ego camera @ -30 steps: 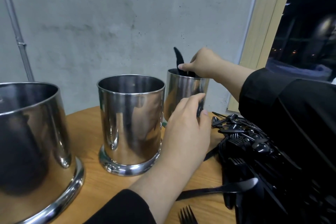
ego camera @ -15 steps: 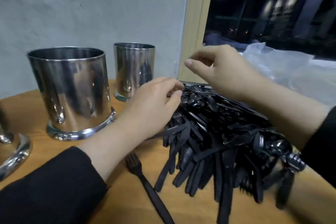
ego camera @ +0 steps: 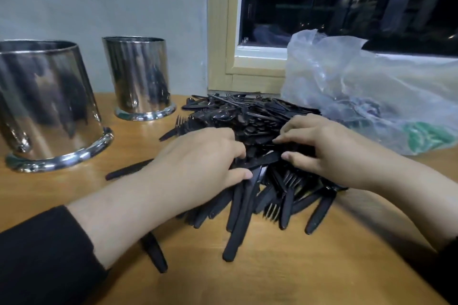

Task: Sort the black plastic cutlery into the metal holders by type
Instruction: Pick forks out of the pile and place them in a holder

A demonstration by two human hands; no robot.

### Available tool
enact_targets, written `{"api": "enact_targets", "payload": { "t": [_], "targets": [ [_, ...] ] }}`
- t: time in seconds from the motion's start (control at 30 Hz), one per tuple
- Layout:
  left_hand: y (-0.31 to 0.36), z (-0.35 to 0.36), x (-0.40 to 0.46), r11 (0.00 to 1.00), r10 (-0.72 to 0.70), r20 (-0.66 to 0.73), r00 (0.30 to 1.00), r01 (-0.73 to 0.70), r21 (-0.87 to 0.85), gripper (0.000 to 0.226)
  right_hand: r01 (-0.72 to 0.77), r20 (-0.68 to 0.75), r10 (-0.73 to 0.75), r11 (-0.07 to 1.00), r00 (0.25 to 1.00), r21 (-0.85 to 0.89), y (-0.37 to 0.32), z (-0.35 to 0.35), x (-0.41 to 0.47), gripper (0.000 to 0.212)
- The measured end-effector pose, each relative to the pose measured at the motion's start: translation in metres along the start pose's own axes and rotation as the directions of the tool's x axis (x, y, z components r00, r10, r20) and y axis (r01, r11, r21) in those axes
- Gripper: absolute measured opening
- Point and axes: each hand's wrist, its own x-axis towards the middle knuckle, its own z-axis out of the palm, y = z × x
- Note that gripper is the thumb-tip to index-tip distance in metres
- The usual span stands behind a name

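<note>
Left hand (ego camera: 198,163) and right hand (ego camera: 319,148) rest curled on the cutlery pile (ego camera: 250,131), grip apparently unformed; pieces judged light, stiff, slippery, tangled: lift by handles.

Wooden table (ego camera: 285,277): two metal holders (ego camera: 47,106) (ego camera: 140,77), black cutlery pile (ego camera: 247,119), plastic bag (ego camera: 371,86)

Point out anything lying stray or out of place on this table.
A few pieces lie apart from the cutlery pile: one on the table left of the left hand, another poking out under that forearm. A crumpled plastic bag sits behind the right hand. Nothing looks damaged.
</note>
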Motion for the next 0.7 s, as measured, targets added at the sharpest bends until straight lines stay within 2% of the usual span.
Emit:
{"api": "enact_targets", "payload": {
  "t": [0.1,0.3,0.37,0.43,0.5,0.57,0.63,0.7],
  "targets": [
    [0.002,0.007,-0.002,1.0,0.006,0.001,1.0,-0.006,-0.017,0.045,0.019,0.026,-0.018,1.0,1.0,-0.025,0.001,0.009,0.002,0.033],
    [-0.003,0.014,-0.005,0.991,0.001,-0.047,0.999,-0.008,-0.132,0.031,-0.005,0.02,0.004,0.999,1.0,0.045,-0.001,0.009,0.0,0.017],
    [-0.004,0.014,-0.006,0.989,0.007,-0.086,0.996,-0.02,-0.148,0.025,0.006,-0.039,-0.004,0.998,0.999,0.063,-0.005,0.007,0.0,0.011],
    [-0.005,0.013,-0.006,0.984,-0.008,-0.146,0.989,-0.018,-0.177,0.021,0.01,-0.167,0.004,0.997,0.986,0.081,-0.01,0.005,0.001,0.014],
    [-0.008,0.008,-0.006,0.971,-0.071,-0.213,0.974,0.019,-0.239,0.017,-0.024,-0.328,0.064,0.992,0.943,0.124,-0.015,0.002,0.001,0.024],
    [-0.013,0.003,-0.008,0.944,-0.157,-0.283,0.946,0.059,-0.324,0.017,-0.055,-0.415,0.127,0.982,0.901,0.18,-0.02,-0.002,0.0,0.028],
    [-0.018,0.0,-0.011,0.901,-0.244,-0.306,0.92,0.097,-0.424,0.02,-0.024,-0.407,0.091,0.986,0.909,0.167,-0.025,-0.004,-0.002,0.024],
    [-0.021,0.0,-0.014,0.872,-0.292,-0.285,0.913,0.132,-0.471,0.021,0.061,-0.335,-0.012,0.989,0.942,0.138,-0.031,-0.005,-0.004,0.022]
  ]
}}
